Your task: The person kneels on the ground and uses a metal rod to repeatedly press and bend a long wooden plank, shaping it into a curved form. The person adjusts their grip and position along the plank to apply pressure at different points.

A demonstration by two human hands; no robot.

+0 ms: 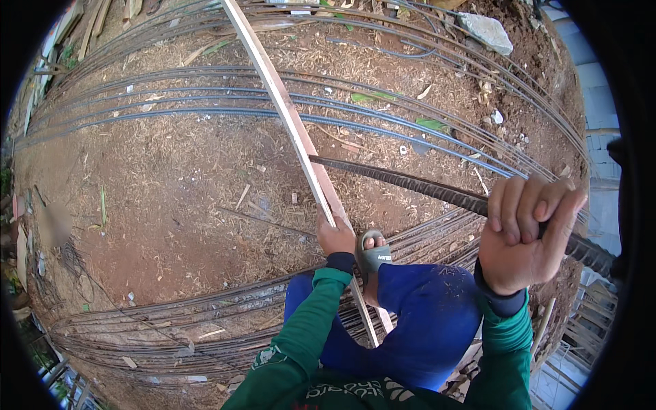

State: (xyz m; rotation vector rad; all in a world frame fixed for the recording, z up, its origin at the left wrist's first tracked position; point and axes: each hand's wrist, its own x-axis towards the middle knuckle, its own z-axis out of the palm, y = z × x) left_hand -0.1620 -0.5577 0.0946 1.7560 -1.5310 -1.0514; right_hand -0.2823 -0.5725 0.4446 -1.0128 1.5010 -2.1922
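My left hand grips a long pale wooden board, which runs from the top of the view down past my hand to between my legs. My right hand, in the lower right, has its fingers curled over a thick dark ribbed steel bar. The bar crosses from my hand toward the upper left, and its far end meets the board a little above my left hand. Below the board's middle, my foot in an olive sandal rests on the ground beside it.
Thin steel rods lie in long bundles across the dirt above, with more rods below, around my legs. A pale rock lies at the upper right. Scrap timber is at the upper left, and pale blocks line the right edge.
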